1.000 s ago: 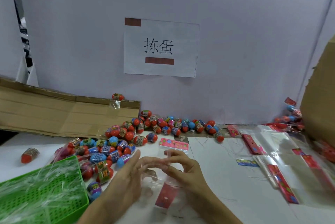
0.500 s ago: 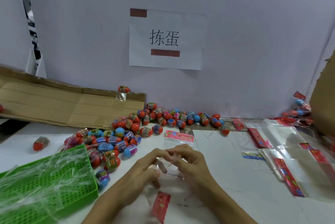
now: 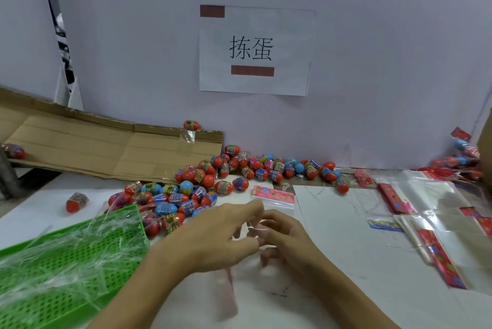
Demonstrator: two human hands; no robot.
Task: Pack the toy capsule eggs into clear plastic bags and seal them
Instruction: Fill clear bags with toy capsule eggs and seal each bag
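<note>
White worktop: carries everything listed below, backed by a pale wall with a taped paper sign bearing two printed characters

Flattened brown cardboard sheet: leans at the rear left, one capsule egg perched on its top edge

Green perforated plastic basket: front left, draped in crumpled clear film

Stack of empty clear plastic bags with pink-red printed header cards: right side, well apart from the hands

Heap of red, blue and pink toy capsule eggs with printed bands: mid-left, running back along the wall; just beyond the left hand, none touched

Clear plastic bag in work: between the two hands, its mouth held up near the fingertips, its body trailing toward the viewer. Against half a second ago the hands have closed tighter over the mouth and the red card showing low in the bag is now blurred; judged to be opening or folding the mouth, no egg visibly inside

Left hand: fingers curled, tips meeting on the bag's edge

Right hand: fingers curled round the bag from the other side, thumb and forefinger pinching the film
</note>
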